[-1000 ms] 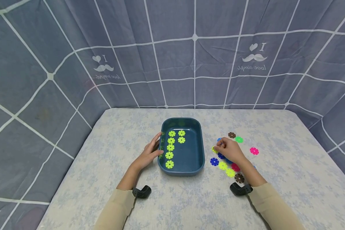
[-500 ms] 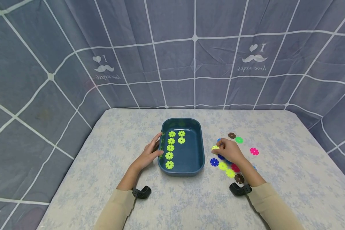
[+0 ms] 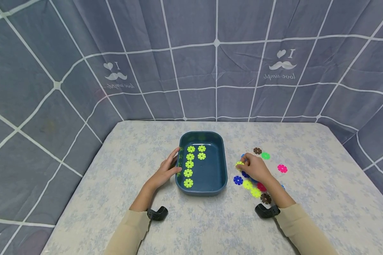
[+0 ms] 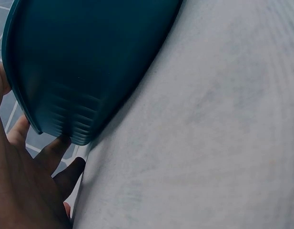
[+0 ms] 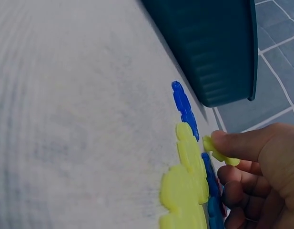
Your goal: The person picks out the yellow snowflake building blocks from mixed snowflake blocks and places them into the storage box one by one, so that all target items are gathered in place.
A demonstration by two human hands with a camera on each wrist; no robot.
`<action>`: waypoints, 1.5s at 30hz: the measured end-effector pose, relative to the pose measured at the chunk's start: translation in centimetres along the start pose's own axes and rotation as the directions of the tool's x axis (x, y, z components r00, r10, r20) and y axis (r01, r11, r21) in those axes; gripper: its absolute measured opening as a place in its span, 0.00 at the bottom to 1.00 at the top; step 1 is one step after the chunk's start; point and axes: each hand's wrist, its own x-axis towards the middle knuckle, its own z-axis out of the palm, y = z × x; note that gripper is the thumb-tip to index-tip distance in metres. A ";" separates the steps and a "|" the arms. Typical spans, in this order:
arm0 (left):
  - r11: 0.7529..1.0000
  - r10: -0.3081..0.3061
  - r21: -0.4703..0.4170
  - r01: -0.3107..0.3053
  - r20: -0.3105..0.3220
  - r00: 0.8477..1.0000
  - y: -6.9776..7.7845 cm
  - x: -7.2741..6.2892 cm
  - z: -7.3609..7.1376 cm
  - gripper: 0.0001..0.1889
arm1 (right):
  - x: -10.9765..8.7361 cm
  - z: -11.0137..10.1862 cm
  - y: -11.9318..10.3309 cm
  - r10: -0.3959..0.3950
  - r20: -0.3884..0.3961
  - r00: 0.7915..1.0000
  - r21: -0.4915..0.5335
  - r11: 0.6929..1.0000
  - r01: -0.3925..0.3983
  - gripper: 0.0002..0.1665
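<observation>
My left hand (image 3: 165, 170) rests against the left side of a dark teal plastic bin (image 3: 210, 180). Its thumb lies on the rim and its spread fingers touch the outer wall, as the left wrist view shows. My right hand (image 3: 255, 167) pinches a yellow snowflake disc (image 5: 216, 152) between thumb and index finger, tilted and just above the pile. Below that hand lie a dark blue disc (image 3: 238, 180), yellow discs (image 3: 255, 192) and a crimson disc (image 3: 261, 186), some partly hidden by it. Inside the bin, several yellow discs (image 3: 189, 164) form a left column, with two more beside it.
Around the right hand lie a brown disc (image 3: 257, 151), a green disc (image 3: 266, 156), a pink disc (image 3: 282, 168) and a second brown disc (image 3: 266, 198). A pale patterned cloth (image 3: 121, 148) covers the table; a grey-blue curtain (image 3: 194, 71) hangs behind.
The yellow disc in my right hand has been lifted and tilted a little from the pile. My left hand and the bin stay in place.
</observation>
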 end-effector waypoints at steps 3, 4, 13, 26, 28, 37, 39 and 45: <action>1.000 -0.002 0.006 0.002 -0.002 1.000 -0.1 0.0 0.0 0.38 | 0.0 0.1 0.0 -0.021 -0.007 1.000 0.021 1.000 0.021 0.13; 1.000 0.000 0.008 0.000 -0.002 1.000 -0.1 0.0 0.0 0.38 | 0.0 0.1 -0.1 -0.025 -0.008 1.000 0.029 0.999 0.025 0.12; 1.000 0.024 -0.008 -0.024 0.011 1.000 -0.3 0.0 0.1 0.39 | 0.1 0.2 -0.2 -0.024 -0.006 1.000 0.085 0.996 0.025 0.12; 0.999 0.043 -0.020 -0.043 0.018 0.999 -0.4 -0.1 0.0 0.38 | 0.2 -0.4 -1.3 0.000 0.006 1.000 0.195 0.981 -0.002 0.13; 0.999 0.046 -0.022 -0.045 0.019 0.999 -0.4 -0.1 0.0 0.39 | 0.1 -0.4 -1.4 -0.005 0.004 1.000 0.204 0.979 0.005 0.13; 0.999 0.043 -0.010 -0.043 0.011 0.999 -0.4 0.0 0.0 0.39 | 0.1 -0.6 -2.1 -0.003 -0.039 0.999 0.254 0.967 0.012 0.15; 0.999 0.046 -0.010 -0.046 0.012 0.999 -0.4 0.0 0.0 0.39 | 0.1 -0.7 -2.3 -0.005 -0.045 0.999 0.271 0.963 0.017 0.15; 0.999 0.041 -0.007 -0.041 0.007 0.999 -0.4 0.0 0.0 0.39 | 0.1 -1.1 -3.1 -0.028 -0.052 0.998 0.315 0.948 0.043 0.15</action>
